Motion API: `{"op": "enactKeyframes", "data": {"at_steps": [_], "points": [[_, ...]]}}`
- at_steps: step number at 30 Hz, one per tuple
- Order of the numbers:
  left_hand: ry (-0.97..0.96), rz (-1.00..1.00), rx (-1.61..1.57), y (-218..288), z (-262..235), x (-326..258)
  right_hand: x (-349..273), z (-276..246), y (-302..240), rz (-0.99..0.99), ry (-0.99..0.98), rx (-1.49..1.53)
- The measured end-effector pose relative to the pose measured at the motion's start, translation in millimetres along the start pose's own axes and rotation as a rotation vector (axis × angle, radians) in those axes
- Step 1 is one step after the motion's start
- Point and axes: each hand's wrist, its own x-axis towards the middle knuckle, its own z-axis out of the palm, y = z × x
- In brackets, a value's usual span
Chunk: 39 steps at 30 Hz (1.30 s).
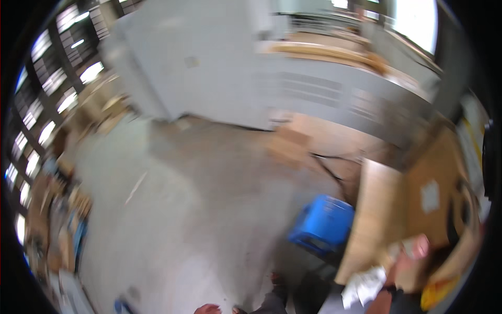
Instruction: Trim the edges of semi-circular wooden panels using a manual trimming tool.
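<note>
At the lower edge, part of my left hand shows beside my legs, away from the things around it. Its fingers are blurred and mostly cut off. A reddish-brown shape that looks like my right hand is at the lower right. Just above it is a pink-ended, roll-like thing; whether the hand holds it is smeared by motion. A crumpled white sheet lies close by, against an open cardboard box.
A blue boxy case stands on the grey floor. Behind it are a brown carton and a dark cable. A large grey machine cabinet rises ahead. Cardboard and clutter line the left side. Something yellow lies lower right.
</note>
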Motion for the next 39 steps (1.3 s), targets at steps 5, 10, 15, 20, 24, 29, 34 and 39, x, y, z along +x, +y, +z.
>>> {"op": "enactKeyframes", "data": {"at_steps": [5, 10, 15, 20, 24, 29, 34, 39], "points": [[0.082, 0.264, -0.033, -46, 1, 11, -44, 17, -41, -0.162, -0.194, -0.075], [0.176, 0.131, 0.222, -73, -39, -13, -152, 52, -87, -0.228, -0.662, -0.056], [0.414, 0.197, 0.080, -144, -74, -13, -262, 90, -116, -0.302, -1.162, -0.100], [0.482, 0.110, 0.172, -287, -114, 57, -380, 131, -135, -0.400, -1.535, -0.264], [0.597, -0.141, 0.068, -324, -196, 102, -460, 179, -161, -0.508, -1.726, -0.378], [0.918, 0.141, -0.049, -332, -326, 104, -569, 263, -205, -0.615, -1.868, -0.385], [0.993, -0.032, -0.140, -339, -428, 107, -701, 319, -289, -0.472, -1.985, -0.408], [0.937, -0.212, -0.192, -388, -452, 105, -796, 367, -269, -0.254, -2.068, -0.476]]}}
